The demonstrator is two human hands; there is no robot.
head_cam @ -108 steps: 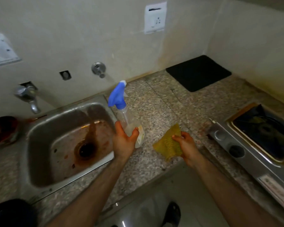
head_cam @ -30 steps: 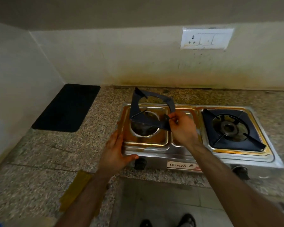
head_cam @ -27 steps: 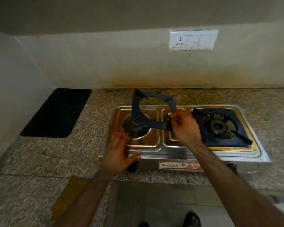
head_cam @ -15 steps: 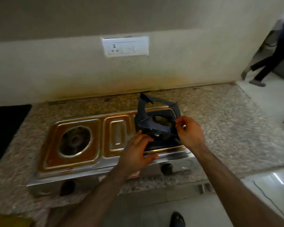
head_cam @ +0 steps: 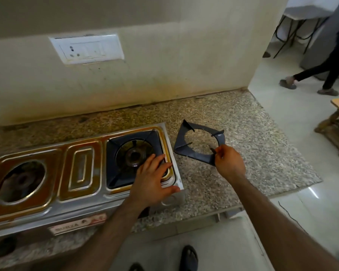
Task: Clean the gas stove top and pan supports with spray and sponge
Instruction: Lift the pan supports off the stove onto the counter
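A two-burner steel gas stove (head_cam: 82, 210) with a stained, brownish top sits on the granite counter. Its left burner (head_cam: 21, 180) is bare. The right burner still carries a dark pan support (head_cam: 117, 151). A second dark pan support (head_cam: 196, 153) lies on the counter just right of the stove, and my right hand (head_cam: 228, 163) pinches its near right corner. My left hand (head_cam: 153, 180) rests with straight fingers on the stove's front right corner and the edge of the right pan support. Spray bottle and sponge are out of view.
The granite counter (head_cam: 262, 153) ends at right, where the floor begins. A switch plate (head_cam: 86, 48) is on the wall behind the stove. Another person's legs (head_cam: 321, 75) cross the floor at far right, near a wooden piece of furniture (head_cam: 337, 122).
My right hand lifted the left burner's pan support, carried it rightward over the stove and brought it down onto the counter. My left hand moved from the stove's left front to its right front corner.
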